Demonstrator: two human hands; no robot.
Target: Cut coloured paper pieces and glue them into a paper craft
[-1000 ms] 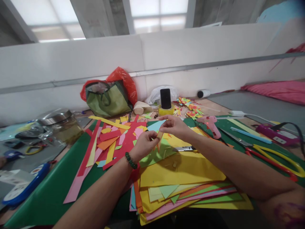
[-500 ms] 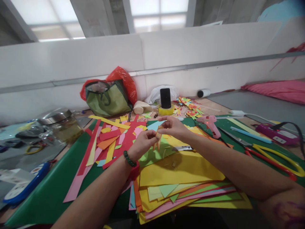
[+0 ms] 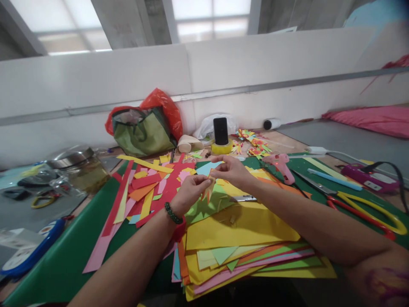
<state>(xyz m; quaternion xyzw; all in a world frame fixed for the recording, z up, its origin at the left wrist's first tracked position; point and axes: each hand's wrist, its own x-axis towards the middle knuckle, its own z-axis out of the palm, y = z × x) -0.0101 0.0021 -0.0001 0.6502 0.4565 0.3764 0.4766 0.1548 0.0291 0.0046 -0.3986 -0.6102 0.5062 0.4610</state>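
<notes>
Between my two hands is a small folded piece of orange paper (image 3: 208, 192), its pointed ends hanging down. My left hand (image 3: 192, 189), with a dark green bead bracelet (image 3: 173, 213) at the wrist, pinches it from the left. The fingers of my right hand (image 3: 231, 171) are closed on its upper edge. Below them lies a green sheet (image 3: 211, 207) on a stack of coloured paper topped by a yellow sheet (image 3: 243, 230). A utility knife (image 3: 244, 198) rests on the stack beneath my right forearm.
Paper strips and scraps (image 3: 145, 181) cover the left side. A pink glue gun (image 3: 281, 167), large scissors (image 3: 348, 204) and a purple power strip (image 3: 369, 178) are at right. Behind stand a phone (image 3: 220, 131) on a yellow tape roll (image 3: 221, 148), a green bag (image 3: 142, 134) and a glass jar (image 3: 83, 170).
My hands have stayed close together, and the orange paper has turned so that more of its folded face shows. The whole view has shifted slightly.
</notes>
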